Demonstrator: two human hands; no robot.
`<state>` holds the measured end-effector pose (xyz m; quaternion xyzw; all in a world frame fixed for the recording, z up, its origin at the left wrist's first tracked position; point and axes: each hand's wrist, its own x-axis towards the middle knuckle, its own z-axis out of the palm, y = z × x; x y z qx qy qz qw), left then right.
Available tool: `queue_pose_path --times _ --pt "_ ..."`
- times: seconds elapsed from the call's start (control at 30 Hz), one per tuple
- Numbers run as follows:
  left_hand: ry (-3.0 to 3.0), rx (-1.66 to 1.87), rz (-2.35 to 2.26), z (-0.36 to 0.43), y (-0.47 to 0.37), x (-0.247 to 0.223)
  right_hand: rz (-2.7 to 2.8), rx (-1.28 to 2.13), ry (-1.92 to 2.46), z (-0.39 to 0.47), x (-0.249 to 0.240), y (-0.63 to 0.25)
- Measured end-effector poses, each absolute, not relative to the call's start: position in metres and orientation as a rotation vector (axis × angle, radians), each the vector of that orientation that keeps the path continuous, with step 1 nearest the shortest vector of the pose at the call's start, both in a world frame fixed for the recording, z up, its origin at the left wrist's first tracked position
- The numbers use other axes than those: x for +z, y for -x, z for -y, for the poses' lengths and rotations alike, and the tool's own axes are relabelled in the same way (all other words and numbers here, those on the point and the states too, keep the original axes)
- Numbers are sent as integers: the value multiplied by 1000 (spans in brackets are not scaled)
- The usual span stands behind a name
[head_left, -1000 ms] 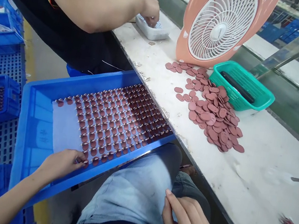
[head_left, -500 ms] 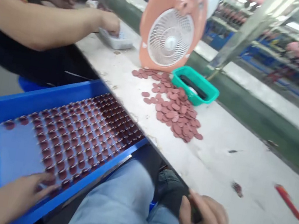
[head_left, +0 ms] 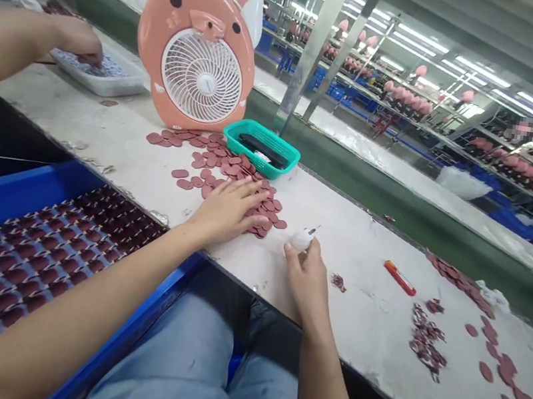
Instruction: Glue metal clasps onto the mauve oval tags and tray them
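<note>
My left hand lies palm down, fingers spread, over the near side of a pile of flat reddish-brown oval pieces. It covers part of the pile. Just to its right, the thumb and fingers of my right hand close around a small white rounded thing with a thin, needle-like dark tip. Most of that thing is hidden by the hand or blends into the white tabletop. Below my left forearm is a blue tray with rows of dark red, curved pieces.
Behind the pile stand a pig-shaped fan and a green basket holding black items. On the right of the bench lie a red tube, scraps and more ovals. At left, another person's hand reaches into a white tub.
My left hand has gone from the blue tray up to the oval pieces. My right hand has moved from the bench edge onto the tabletop, around the white thing. The view has swung right.
</note>
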<state>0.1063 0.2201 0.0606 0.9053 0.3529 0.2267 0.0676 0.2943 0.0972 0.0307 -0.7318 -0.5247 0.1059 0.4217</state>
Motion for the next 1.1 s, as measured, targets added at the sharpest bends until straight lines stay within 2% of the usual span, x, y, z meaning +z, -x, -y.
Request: queue_pose_path --times 0.13,0.33,0.87,0.97,1.1 --pt "-2816 457 -862 -222 -119 48 1270 416 1842 -91 39 -297" --pt "-2843 411 -891 -200 -94 36 1187 507 1735 -59 31 -296" --pt "-2732 863 -1030 -181 -88 28 869 601 1407 -45 22 -281" --pt "-2729 1030 -900 -161 -90 29 730 803 1297 -44 27 -269" --pt "-2709 1349 -549 -120 -92 27 620 1294 1152 -41 37 -250"
